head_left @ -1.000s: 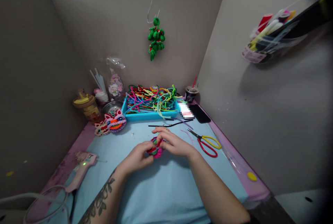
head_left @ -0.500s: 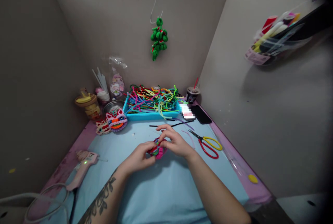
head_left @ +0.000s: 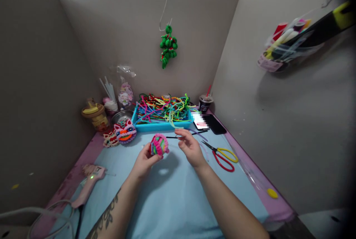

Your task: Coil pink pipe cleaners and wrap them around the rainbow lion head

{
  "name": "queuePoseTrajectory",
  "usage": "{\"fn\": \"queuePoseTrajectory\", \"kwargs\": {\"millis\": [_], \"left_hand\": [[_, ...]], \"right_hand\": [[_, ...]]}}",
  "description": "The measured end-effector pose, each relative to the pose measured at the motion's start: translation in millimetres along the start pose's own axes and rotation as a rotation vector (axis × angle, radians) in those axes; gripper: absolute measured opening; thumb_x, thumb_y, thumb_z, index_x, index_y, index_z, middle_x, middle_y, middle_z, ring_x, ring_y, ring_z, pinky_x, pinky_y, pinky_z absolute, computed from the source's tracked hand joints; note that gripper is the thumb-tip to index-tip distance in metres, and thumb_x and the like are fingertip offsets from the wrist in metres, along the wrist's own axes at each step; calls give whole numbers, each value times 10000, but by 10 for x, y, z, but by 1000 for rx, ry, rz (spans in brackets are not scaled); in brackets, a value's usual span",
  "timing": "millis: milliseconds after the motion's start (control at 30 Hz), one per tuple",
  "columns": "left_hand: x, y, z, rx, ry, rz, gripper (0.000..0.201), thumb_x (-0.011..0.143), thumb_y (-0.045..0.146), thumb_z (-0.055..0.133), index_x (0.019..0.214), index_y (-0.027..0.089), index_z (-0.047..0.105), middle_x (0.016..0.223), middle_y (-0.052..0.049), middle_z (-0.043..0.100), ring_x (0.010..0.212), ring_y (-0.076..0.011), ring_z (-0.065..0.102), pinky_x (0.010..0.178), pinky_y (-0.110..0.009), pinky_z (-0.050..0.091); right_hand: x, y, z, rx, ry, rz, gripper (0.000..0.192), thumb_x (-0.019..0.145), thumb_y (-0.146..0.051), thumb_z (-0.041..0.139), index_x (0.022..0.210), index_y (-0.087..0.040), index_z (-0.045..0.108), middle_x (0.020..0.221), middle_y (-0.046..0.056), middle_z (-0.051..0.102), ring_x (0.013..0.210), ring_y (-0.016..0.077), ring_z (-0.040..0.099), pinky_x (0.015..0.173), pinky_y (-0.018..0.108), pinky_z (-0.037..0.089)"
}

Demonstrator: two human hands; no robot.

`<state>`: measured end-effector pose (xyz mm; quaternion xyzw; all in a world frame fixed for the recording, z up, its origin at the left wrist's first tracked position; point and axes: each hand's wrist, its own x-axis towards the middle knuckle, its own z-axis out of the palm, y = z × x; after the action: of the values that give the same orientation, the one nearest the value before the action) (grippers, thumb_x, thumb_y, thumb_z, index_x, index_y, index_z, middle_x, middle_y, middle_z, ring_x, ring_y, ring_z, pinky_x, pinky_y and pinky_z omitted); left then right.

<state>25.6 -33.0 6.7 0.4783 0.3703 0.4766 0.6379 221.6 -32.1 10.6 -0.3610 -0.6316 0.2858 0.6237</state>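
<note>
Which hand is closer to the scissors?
Right. The right hand hovers just left of the scissors, not touching. The left hand sits farther left, holding the pink woven piece.

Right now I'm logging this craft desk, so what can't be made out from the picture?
All in the head view:
- Card beside the phone: pixelated, unreadable.
- Holder on the right wall: blurred at the frame edge, contents unclear.
- Left hand grip on the woven ball: the ball's far side is hidden.
- Cable: cut off by the lower-left edge.
</note>
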Motion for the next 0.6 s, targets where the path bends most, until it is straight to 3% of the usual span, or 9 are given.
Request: {"fn": "queuePoseTrajectory", "kwargs": {"millis": [100,267,433,600], "left_hand": [[9,31,30,-252,83,-47,527,623,200,779,1115,191,588,1042,-78,678,961,-242,626,802,-328,475],[14,22,62,-487,83,-81,493,689,162,736,1152,228,583,1085,-57,682,966,-207,635,855,-360,491],[36,-47,63,-563,58,-84,421,738,145,703,1133,238,591,1084,-38,683,920,-156,646,839,-295,509],[39,-100,99,-574,65,-98,400,771,120,664,1146,240,591,982,-27,702,864,-137,659,764,-223,528]], "right_hand": [[-29,8,91,-38,88,-6,206,871,-331,557,1028,-229,641,1071,92,605,1040,209,572,848,345,486],[-121,-60,300,-162,73,-64,163,839,-193,553,977,-220,634,993,68,610,975,196,578,877,369,470],[-195,-97,448,-304,60,-194,132,820,-132,544,907,-213,601,995,65,590,1000,202,542,904,398,447],[-215,-127,516,-446,121,-196,145,814,-163,579,940,-221,622,1054,78,547,1058,226,493,947,430,419]]}}
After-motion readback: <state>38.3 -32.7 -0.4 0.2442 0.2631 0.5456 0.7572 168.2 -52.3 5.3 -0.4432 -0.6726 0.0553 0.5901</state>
